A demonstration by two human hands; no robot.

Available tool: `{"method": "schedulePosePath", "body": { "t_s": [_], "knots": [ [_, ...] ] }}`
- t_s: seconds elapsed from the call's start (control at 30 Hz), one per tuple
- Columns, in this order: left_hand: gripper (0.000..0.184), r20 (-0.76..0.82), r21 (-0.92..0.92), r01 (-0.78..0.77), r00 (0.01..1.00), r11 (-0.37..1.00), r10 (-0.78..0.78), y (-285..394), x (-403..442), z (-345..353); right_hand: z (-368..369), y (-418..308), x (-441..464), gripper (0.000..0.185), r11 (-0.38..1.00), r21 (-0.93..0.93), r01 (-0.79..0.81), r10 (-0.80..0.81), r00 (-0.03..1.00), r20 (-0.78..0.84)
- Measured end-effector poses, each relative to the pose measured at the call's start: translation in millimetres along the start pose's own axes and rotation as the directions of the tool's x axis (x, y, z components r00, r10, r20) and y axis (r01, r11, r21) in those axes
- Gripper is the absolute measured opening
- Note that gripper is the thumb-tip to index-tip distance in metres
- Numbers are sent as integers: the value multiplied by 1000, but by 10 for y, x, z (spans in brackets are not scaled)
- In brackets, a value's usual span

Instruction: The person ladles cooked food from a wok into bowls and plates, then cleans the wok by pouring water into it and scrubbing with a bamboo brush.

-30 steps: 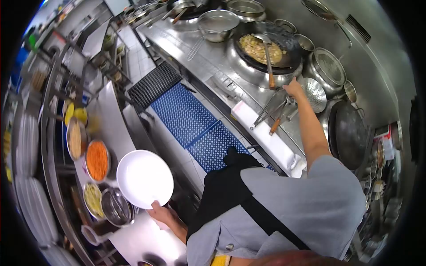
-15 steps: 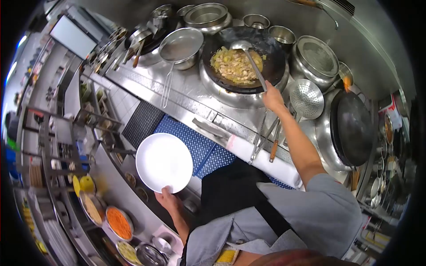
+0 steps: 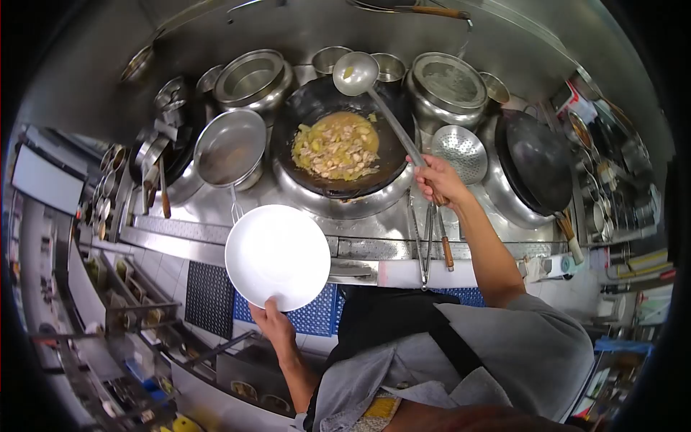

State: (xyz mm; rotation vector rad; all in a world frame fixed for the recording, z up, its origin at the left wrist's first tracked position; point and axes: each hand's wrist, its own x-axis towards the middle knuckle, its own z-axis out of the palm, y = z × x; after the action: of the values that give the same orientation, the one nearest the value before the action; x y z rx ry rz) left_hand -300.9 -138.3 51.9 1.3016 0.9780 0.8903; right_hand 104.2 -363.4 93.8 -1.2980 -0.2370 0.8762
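Note:
My left hand (image 3: 275,324) grips the near rim of a white plate (image 3: 278,255), thumb on top. The plate is bare and hangs in front of the stove's edge. In my right hand (image 3: 440,179) is the handle of a steel ladle (image 3: 356,74), its bowl raised over the far side of the black wok (image 3: 396,155). A small bit of food clings inside the ladle's bowl. Chopped pale meat and green-yellow vegetables in sauce, a stir-fry (image 3: 337,147), lie in the wok.
Left of the wok a strainer (image 3: 230,147) rests on a pot. A perforated skimmer (image 3: 459,155) and tongs (image 3: 430,245) lie to the right, near a second wok (image 3: 538,162). Lidded pots (image 3: 448,86) line the back. A white cloth (image 3: 403,274) hangs at the stove's front edge.
The ladle has lifted out of the food and now hangs above the wok's far side. The plate has come closer to the stove. The view has turned.

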Motion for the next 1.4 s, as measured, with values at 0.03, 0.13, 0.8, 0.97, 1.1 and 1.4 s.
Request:
{"method": "schedulePosePath", "body": {
  "t_s": [0.03,0.13,0.8,0.97,1.1,1.4],
  "knots": [
    [42,44,-43,17,999,999,-15,38,71,65,-33,-14,-50,37,1000,11,8,-8,1000,-5],
    [42,100,-104,42,994,994,-32,44,201,249,-148,-56,-163,40,997,-68,29,-30,999,-22],
    [41,112,58,6,994,998,-13,172,-74,55,-765,-75,326,57,-167,-969,181,-457,857,239],
    [42,103,111,24,994,994,-35,262,-280,-12,-599,-174,-85,56,790,-612,24,-115,987,-109],
    [43,166,84,16,986,996,-29,149,-420,136,-968,-110,-225,52,895,-440,77,-205,946,-251],
    [46,213,33,90,972,995,-95,-445,-1060,1118,-3127,26,722,67,-106,-992,71,-844,521,128]
  ]
}}
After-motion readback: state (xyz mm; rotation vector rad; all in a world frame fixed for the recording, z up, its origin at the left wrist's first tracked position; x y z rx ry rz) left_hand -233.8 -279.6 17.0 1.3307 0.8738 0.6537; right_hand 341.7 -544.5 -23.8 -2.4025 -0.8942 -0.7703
